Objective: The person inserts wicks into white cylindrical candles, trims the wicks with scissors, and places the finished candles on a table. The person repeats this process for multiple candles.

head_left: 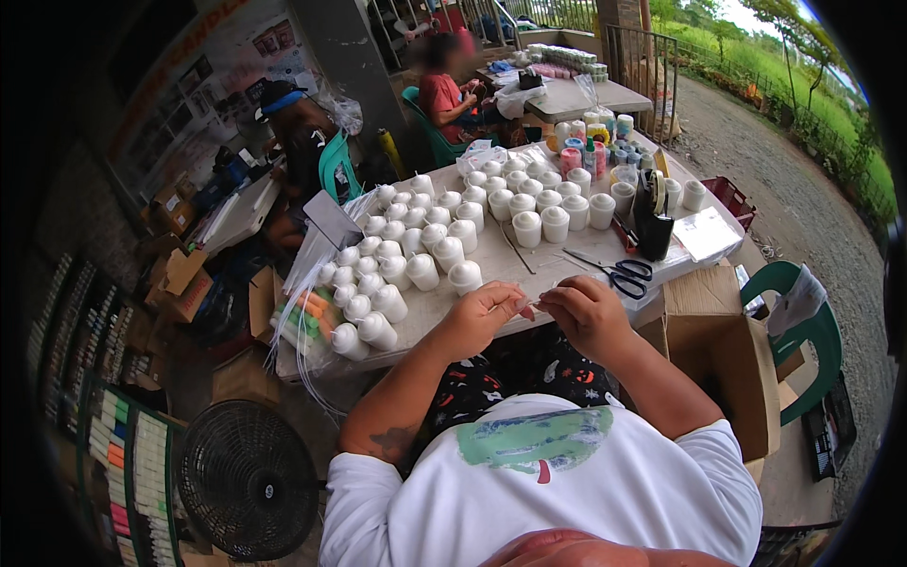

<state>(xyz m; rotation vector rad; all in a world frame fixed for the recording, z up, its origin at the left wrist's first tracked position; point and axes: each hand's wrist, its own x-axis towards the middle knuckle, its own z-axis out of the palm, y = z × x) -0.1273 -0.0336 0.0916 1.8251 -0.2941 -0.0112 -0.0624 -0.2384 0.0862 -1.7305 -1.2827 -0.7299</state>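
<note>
My left hand (487, 312) and my right hand (590, 314) meet at the near edge of the table (491, 265), over my lap. Each is closed in a pinch, thumb against fingers, with the fingertips almost touching. Something small and pale seems to sit between them, too tiny to name. Just beyond my left hand stands a white candle (465, 277), the nearest of several rows of white candles (448, 251) with domed tops. Dark-handled scissors (627, 276) lie beside my right hand. A thin dark rod (516, 248) rests between the scissors and the candles.
A black tape dispenser (654, 225) and coloured jars (573, 156) stand farther right. Long white strands (300, 331) hang off the table's left edge. An open cardboard box (713, 345) is at my right, a black fan (248, 477) at my left. Two people sit beyond the table.
</note>
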